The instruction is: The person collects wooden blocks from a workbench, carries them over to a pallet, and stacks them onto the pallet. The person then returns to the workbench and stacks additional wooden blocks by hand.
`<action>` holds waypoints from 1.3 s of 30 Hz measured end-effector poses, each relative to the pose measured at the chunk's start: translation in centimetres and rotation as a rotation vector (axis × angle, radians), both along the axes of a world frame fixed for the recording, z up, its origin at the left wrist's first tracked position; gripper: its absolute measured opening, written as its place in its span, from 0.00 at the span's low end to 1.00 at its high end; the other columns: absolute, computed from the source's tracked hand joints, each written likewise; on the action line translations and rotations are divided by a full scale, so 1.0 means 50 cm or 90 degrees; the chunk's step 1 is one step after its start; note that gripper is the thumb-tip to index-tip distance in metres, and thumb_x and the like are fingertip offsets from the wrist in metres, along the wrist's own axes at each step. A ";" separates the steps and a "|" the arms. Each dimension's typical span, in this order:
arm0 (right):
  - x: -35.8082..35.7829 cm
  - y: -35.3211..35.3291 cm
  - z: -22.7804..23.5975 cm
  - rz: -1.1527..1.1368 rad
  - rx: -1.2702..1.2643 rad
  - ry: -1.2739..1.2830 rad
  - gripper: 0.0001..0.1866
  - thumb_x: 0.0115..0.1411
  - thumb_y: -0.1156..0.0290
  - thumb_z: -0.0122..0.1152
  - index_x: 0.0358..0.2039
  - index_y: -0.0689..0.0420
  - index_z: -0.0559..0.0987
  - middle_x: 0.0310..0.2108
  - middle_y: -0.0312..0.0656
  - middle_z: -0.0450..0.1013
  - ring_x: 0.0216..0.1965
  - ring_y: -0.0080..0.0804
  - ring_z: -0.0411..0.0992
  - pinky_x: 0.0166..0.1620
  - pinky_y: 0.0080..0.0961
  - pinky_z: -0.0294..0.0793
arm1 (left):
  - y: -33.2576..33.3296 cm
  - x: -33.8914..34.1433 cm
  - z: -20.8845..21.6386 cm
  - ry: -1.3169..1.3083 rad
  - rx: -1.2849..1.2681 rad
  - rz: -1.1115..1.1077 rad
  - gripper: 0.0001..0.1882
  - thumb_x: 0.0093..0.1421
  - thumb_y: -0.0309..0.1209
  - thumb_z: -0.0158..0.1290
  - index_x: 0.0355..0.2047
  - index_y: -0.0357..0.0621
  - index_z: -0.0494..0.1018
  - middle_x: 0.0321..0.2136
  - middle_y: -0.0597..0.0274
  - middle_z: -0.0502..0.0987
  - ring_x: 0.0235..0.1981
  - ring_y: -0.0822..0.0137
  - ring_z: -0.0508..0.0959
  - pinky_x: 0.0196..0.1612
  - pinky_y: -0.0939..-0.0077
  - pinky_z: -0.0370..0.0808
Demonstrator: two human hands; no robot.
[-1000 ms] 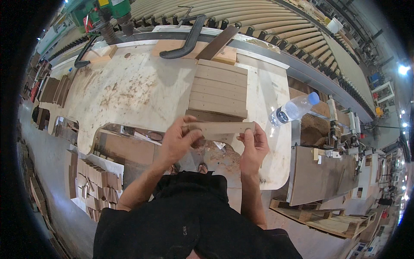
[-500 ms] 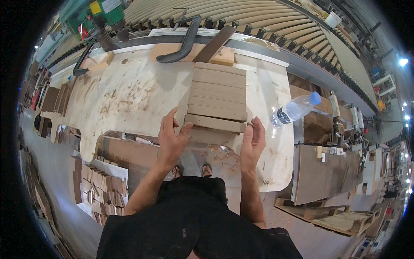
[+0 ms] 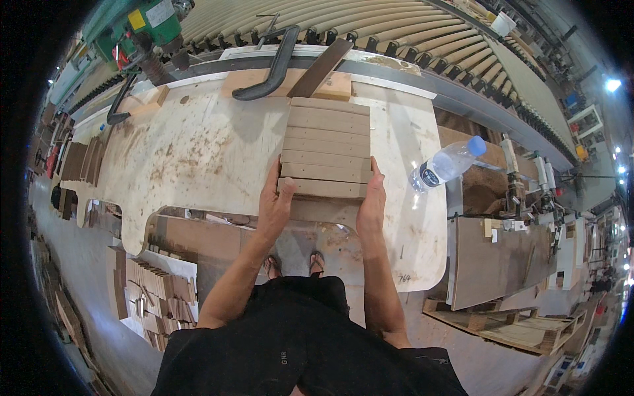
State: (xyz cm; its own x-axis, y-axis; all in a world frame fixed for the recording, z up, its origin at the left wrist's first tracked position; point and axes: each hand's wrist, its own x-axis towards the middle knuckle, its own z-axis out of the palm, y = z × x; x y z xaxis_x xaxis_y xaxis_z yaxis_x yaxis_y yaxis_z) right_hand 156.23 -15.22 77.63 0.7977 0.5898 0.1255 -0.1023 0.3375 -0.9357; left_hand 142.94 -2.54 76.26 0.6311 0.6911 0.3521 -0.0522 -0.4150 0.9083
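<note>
Several brown wooden boards [image 3: 327, 143], with small holes near their ends, lie close together in a squared row on the pale worktable [image 3: 218, 142]. My left hand [image 3: 274, 201] presses against the left ends of the nearest boards, its thumb at the near edge and its fingers along the side. Opposite it, my right hand [image 3: 372, 201] clasps the right ends, with the fingers flat along them. The two hands hold the near boards between them. The undersides of the boards are hidden.
A plastic bottle [image 3: 448, 165] stands on the right of the table. Behind the boards lie a black clamp [image 3: 274, 72] and a dark brown strip [image 3: 320, 68]. A green machine [image 3: 148, 26] stands far left, before a roller conveyor [image 3: 330, 20]. Cut pieces [image 3: 158, 290] are stacked lower left.
Both hands have moved inward, from loosely beside the boards to pressing on their ends. The nearest board now sits straighter against the others. The view has shifted slightly.
</note>
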 end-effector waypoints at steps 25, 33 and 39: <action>-0.036 -0.004 -0.021 -0.035 -0.054 -0.084 0.39 0.67 0.44 0.23 0.64 0.67 0.48 0.63 0.50 0.53 0.63 0.36 0.52 0.63 0.30 0.49 | 0.013 0.007 0.019 -0.075 -0.170 -0.005 0.27 0.68 0.41 0.36 0.58 0.29 0.59 0.55 0.50 0.66 0.57 0.62 0.63 0.60 0.73 0.56; -0.150 0.018 0.034 -0.070 -0.064 -0.008 0.34 0.69 0.50 0.25 0.65 0.65 0.46 0.65 0.51 0.48 0.64 0.39 0.48 0.64 0.30 0.46 | 0.090 -0.057 0.004 -0.074 -0.210 -0.050 0.25 0.68 0.39 0.38 0.57 0.31 0.61 0.53 0.55 0.69 0.53 0.67 0.66 0.57 0.76 0.59; -0.215 0.092 -0.042 -0.161 -0.111 -0.098 0.32 0.69 0.54 0.27 0.64 0.66 0.47 0.64 0.52 0.47 0.65 0.40 0.46 0.65 0.31 0.43 | 0.162 -0.102 0.050 -0.041 -0.318 -0.100 0.25 0.66 0.40 0.42 0.57 0.35 0.63 0.51 0.59 0.71 0.52 0.69 0.67 0.56 0.77 0.61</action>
State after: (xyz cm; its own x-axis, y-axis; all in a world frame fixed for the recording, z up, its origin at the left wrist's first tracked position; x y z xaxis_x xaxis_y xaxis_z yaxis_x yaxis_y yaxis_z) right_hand 145.46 -10.64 75.53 0.9010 0.3990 0.1702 0.1110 0.1673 -0.9796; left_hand 137.84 5.58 78.76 0.7291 0.6830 0.0450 -0.1409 0.0854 0.9863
